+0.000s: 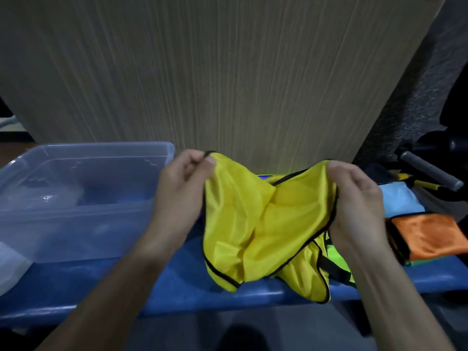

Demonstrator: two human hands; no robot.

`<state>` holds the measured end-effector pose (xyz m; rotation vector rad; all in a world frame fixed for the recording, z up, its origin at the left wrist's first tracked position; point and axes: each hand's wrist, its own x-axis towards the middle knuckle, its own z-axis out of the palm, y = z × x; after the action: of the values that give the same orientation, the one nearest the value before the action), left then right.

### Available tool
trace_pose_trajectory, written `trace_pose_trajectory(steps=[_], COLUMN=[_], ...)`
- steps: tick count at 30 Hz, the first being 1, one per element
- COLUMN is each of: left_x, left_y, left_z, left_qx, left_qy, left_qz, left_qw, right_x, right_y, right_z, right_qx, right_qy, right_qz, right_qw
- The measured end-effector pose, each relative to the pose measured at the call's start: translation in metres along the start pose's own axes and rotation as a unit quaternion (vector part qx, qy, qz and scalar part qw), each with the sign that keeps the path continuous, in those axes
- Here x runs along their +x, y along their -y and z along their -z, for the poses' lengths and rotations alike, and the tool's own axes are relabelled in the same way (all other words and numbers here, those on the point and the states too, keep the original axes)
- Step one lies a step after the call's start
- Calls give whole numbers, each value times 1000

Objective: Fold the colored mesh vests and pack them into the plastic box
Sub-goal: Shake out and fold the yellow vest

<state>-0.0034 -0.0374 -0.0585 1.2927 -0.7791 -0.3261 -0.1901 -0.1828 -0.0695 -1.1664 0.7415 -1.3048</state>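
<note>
A yellow mesh vest (263,224) with black trim hangs crumpled between both hands above the blue bench (192,285). My left hand (181,196) pinches its upper left edge at the black binding. My right hand (354,201) grips its upper right edge. The vest's lower part sags onto the bench. The clear plastic box (76,196) stands on the bench to the left, open, and looks to hold no vests. A folded orange vest (428,234) lies at the right, with a light blue one (400,198) behind it. A green vest (336,257) peeks from under the yellow one.
A pale wood-grain panel (228,72) rises right behind the bench. Dark equipment with a grey handle (430,171) sits at the far right. Something white (12,264) lies at the bench's left end. The bench's front edge runs just below the vest.
</note>
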Motion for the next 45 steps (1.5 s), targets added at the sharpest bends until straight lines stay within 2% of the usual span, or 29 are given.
trace_pose_trajectory(steps=[3, 5, 8, 13, 22, 24, 27, 28, 30, 32, 37, 45], left_x=[-25, -34, -38, -38, -27, -22, -15, -13, -10, -10, -10, -13], left_y=[-5, -1, -2, -1, -3, -4, -7, -6, -3, 0, 0, -9], left_z=[-18, -26, -28, -19, -6, -2, 5, 8, 11, 12, 12, 12], left_qx=[80, 166, 271, 323, 325, 298, 213, 193, 185, 165, 152, 148], left_qy=[125, 130, 109, 153, 134, 178, 298, 311, 289, 261, 223, 178], left_qz=[-45, -104, -195, -224, -238, -225, -128, -112, -119, -122, -126, -148], left_qw=[988, 972, 936, 907, 905, 910, 922, 924, 932, 943, 955, 962], right_x=[-32, -47, -54, -56, -51, -49, -49, -49, -50, -52, -60, -69], right_y=[-2, -7, -11, -5, -8, -5, -5, -5, -6, -7, -11, -22], right_z=[-22, -33, -35, -30, -24, -22, -18, -17, -14, -11, -9, -12], right_qx=[-88, -124, -116, -85, -91, -81, -58, -58, -72, -106, -253, -254], right_qy=[90, 142, 167, 247, 311, 341, 367, 369, 355, 339, 320, 278], right_qz=[74, 113, 111, 96, 75, 60, 44, 40, 58, 111, 234, 154], right_qw=[989, 976, 973, 961, 943, 935, 927, 927, 930, 928, 883, 913])
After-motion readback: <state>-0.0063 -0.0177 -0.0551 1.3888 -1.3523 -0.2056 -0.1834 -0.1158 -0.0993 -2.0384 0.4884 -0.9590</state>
